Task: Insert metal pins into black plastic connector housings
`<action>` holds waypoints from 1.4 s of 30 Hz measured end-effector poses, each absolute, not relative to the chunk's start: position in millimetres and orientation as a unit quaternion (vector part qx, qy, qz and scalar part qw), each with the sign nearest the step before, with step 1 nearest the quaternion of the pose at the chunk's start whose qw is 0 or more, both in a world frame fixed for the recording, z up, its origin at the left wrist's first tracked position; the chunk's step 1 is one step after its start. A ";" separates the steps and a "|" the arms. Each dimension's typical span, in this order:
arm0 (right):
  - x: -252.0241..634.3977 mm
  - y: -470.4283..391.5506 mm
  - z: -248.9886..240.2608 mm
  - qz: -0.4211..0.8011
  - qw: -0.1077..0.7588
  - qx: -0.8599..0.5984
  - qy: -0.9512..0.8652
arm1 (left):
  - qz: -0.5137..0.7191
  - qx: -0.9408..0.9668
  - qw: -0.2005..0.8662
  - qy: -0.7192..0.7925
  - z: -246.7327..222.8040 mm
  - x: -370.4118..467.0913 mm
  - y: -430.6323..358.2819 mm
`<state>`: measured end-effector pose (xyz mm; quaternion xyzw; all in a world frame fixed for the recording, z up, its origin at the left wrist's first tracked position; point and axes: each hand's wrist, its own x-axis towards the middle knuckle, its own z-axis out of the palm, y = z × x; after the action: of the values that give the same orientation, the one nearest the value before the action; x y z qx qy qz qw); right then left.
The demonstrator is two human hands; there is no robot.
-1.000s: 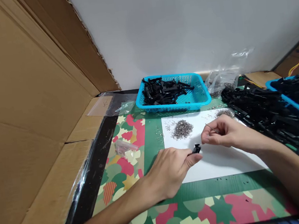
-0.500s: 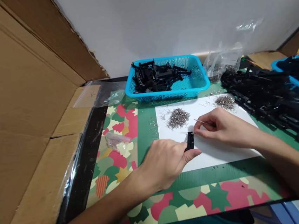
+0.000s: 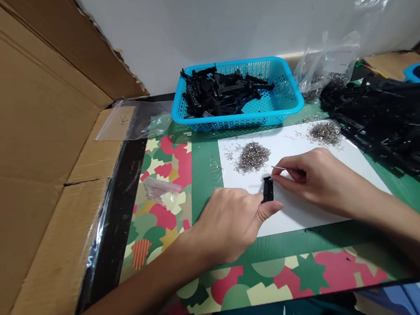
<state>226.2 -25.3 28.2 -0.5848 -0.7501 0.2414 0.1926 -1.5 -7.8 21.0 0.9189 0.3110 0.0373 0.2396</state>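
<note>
My left hand is closed round a small black plastic part, which stands up out of the grip between thumb and fingers. Beside its top end, my right hand pinches with thumb and forefinger; a thin metal tool lies in that hand, its pointed end sticking out to the left. Whether the fingertips also hold a tiny piece cannot be made out. Both hands are over a white sheet. Just behind them lies a pile of small metal pieces, with a second metal pile farther right.
A blue basket of black plastic parts stands at the back. More black parts are heaped at the right, near a clear bag of metal pieces. Small plastic bags lie at the left. A cardboard wall borders the left side.
The view has shifted slightly, so the basket looks higher and closer. Both hands keep their grips, and the right fingertips stay at the top of the black part.
</note>
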 end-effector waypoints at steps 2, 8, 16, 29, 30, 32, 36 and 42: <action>225.0 -26.2 28.0 0.238 0.190 -0.591 -0.747 | 0.035 0.920 0.240 0.309 21.2 -0.9 -7.6; 220.6 -29.0 25.8 0.227 0.202 -0.596 -0.743 | 0.026 0.919 0.241 0.310 23.7 -1.3 -7.4; 220.5 -30.2 17.3 0.240 0.221 -0.569 -0.755 | 0.040 0.912 0.257 0.318 24.9 -2.7 -4.9; 234.8 -18.6 28.5 0.340 0.283 -0.571 -0.692 | 0.053 0.906 0.267 0.324 26.8 -4.7 -2.3; 236.7 -17.5 27.7 0.343 0.309 -0.578 -0.672 | 0.055 0.907 0.272 0.317 26.6 -5.0 -2.2; 240.0 -15.6 24.7 0.373 0.379 -0.574 -0.623 | 0.062 0.907 0.277 0.311 25.5 -5.6 -3.0; 242.1 -12.4 18.2 0.429 0.496 -0.525 -0.542 | 0.087 0.904 0.260 0.329 21.7 -5.2 -6.7; 238.9 -10.1 16.7 0.426 0.443 -0.556 -0.560 | 0.073 0.912 0.211 0.344 18.2 -0.4 -10.5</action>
<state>238.9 -10.1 16.7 -0.5558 -0.5601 0.4257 0.4428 -0.4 -10.5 18.2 0.9118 0.3444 0.0734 0.2114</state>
